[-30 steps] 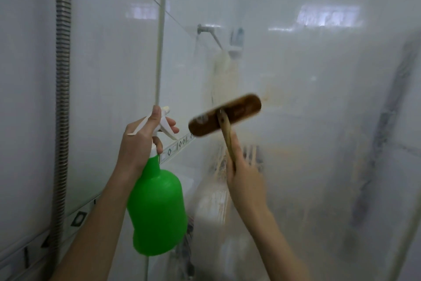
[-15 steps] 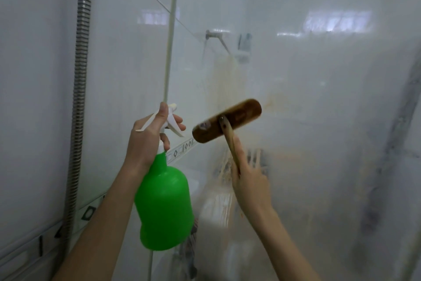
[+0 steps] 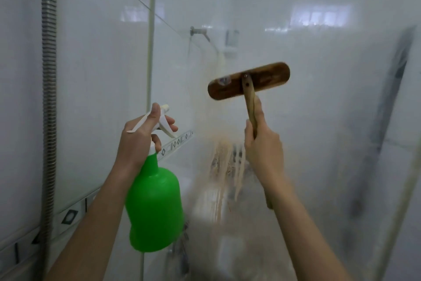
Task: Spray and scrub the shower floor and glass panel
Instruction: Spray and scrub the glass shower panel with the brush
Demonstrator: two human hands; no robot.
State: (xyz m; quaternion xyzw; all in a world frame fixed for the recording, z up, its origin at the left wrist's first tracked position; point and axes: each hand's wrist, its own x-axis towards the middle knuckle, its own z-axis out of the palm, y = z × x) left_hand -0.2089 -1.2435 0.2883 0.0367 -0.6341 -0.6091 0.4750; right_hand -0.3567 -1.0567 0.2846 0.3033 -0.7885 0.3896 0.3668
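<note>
My left hand [image 3: 141,139] grips the white trigger head of a green spray bottle [image 3: 155,208], which hangs upright below my fist. My right hand [image 3: 264,144] grips the wooden handle of a scrub brush [image 3: 249,80]. The brush's brown head lies nearly level against the cloudy glass panel [image 3: 319,121], above my right hand. Brownish streaks [image 3: 225,162] run down the glass below the brush. The shower floor is out of view.
A ribbed metal shower hose [image 3: 49,98] hangs down the white tiled wall at the left. A thin white vertical strip [image 3: 150,41] marks the glass edge. A metal bracket [image 3: 199,31] joins the wall higher up. A patterned tile border [image 3: 177,143] crosses the wall.
The brush and my right hand have moved up and to the right across the glass, and the brush head has turned closer to level. My left hand keeps its hold on the bottle.
</note>
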